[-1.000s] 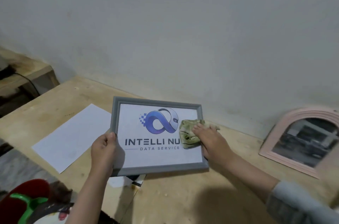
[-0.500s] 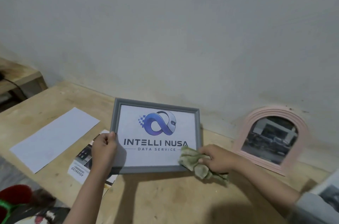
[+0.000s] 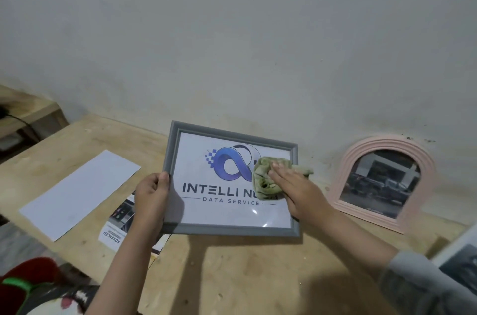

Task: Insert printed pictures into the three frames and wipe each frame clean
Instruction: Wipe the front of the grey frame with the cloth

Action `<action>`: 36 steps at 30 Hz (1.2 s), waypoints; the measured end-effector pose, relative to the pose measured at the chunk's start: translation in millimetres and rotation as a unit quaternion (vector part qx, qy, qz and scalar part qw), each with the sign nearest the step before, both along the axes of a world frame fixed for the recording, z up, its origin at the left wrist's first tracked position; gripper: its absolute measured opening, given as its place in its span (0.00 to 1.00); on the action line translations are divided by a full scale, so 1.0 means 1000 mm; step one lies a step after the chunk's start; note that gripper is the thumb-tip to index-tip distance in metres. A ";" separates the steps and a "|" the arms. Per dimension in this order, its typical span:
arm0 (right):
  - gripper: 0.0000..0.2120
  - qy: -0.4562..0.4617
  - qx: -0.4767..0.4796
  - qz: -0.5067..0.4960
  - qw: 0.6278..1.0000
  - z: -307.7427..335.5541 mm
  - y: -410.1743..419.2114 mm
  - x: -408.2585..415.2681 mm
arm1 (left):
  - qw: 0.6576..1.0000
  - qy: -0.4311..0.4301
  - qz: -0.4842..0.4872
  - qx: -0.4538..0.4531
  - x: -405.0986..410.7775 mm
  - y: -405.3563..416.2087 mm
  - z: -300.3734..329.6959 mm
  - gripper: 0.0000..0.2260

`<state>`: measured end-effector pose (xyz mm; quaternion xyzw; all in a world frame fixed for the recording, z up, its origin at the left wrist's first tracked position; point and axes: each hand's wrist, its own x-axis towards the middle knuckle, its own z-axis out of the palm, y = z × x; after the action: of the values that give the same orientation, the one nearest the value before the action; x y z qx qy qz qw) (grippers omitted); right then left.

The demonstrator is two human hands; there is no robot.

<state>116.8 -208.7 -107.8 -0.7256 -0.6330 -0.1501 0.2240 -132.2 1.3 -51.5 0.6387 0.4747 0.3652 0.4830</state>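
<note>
A grey rectangular frame [image 3: 229, 229] with a blue logo print behind its glass is held tilted above the wooden table [image 3: 232, 276]. My left hand [image 3: 151, 196] grips the frame's left edge. My right hand [image 3: 296, 190] presses a crumpled green cloth [image 3: 263, 180] flat on the right part of the glass, covering some of the lettering. A pink arched frame [image 3: 423, 159] with a dark photo leans on the wall at the right. At the right edge, part of a third frame [image 3: 456, 258] shows.
A blank white sheet [image 3: 77, 193] lies on the table at the left. A printed leaflet [image 3: 116, 224] sticks out from under the grey frame. A lower wooden shelf [image 3: 28, 113] stands at far left. The wall runs close behind the table.
My right hand has carried the cloth from the frame's lower right corner back up onto the right side of the glass. The left hand keeps its hold.
</note>
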 end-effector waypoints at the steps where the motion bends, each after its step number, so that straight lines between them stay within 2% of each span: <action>1: 0.32 -0.002 -0.001 0.003 1.000 -0.004 -0.005 -0.007 | 1.000 0.000 0.000 0.000 -0.002 -0.001 0.000 0.15; 8: 0.29 0.014 0.005 -0.012 1.000 -0.026 -0.042 -0.048 | 1.000 0.005 0.018 -0.019 -0.009 -0.008 -0.012 0.16; 11: 0.31 0.046 -0.004 -0.008 0.999 -0.034 -0.057 -0.058 | 0.999 0.000 0.028 -0.016 -0.012 -0.011 -0.014 0.16; 13: 0.33 0.095 -0.010 -0.011 0.995 -0.032 -0.063 -0.064 | 0.999 -0.002 0.038 -0.019 -0.014 -0.013 -0.015 0.17; 16: 0.24 0.211 -0.049 -0.009 0.976 -0.011 -0.068 -0.066 | 0.999 -0.002 0.042 -0.021 -0.017 -0.018 -0.017 0.19; 19: 0.15 0.352 -0.187 -0.010 0.917 0.028 -0.070 -0.054 | 0.999 0.016 0.028 -0.017 -0.021 -0.023 -0.020 0.18; 20: 0.13 0.363 -0.200 -0.017 0.910 0.041 -0.071 -0.048 | 1.000 0.021 0.021 -0.011 -0.022 -0.024 -0.020 0.19; 22: 0.14 0.380 -0.156 -0.040 0.911 0.062 -0.066 -0.040 | 1.000 0.026 0.010 0.000 -0.021 -0.026 -0.019 0.19; 25: 0.18 0.333 -0.032 -0.072 0.940 0.081 -0.048 -0.037 | 0.999 0.032 -0.008 0.015 -0.017 -0.035 -0.014 0.17; 28: 0.23 0.158 0.035 -0.074 0.984 0.070 -0.028 -0.030 | 0.999 0.020 -0.039 0.021 -0.013 -0.046 -0.011 0.14; 32: 0.26 0.047 -0.021 -0.057 0.997 0.037 -0.016 -0.032 | 0.999 0.009 -0.052 -0.007 -0.010 -0.049 -0.015 0.14; 36: 0.32 0.028 -0.047 -0.024 0.998 0.007 -0.030 -0.058 | 0.999 0.001 -0.045 -0.021 -0.014 -0.047 -0.016 0.16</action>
<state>58.8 -238.7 -100.5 -0.7541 -0.6153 -0.1058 0.2036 -146.3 -46.1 -68.0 0.6490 0.4538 0.3327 0.5120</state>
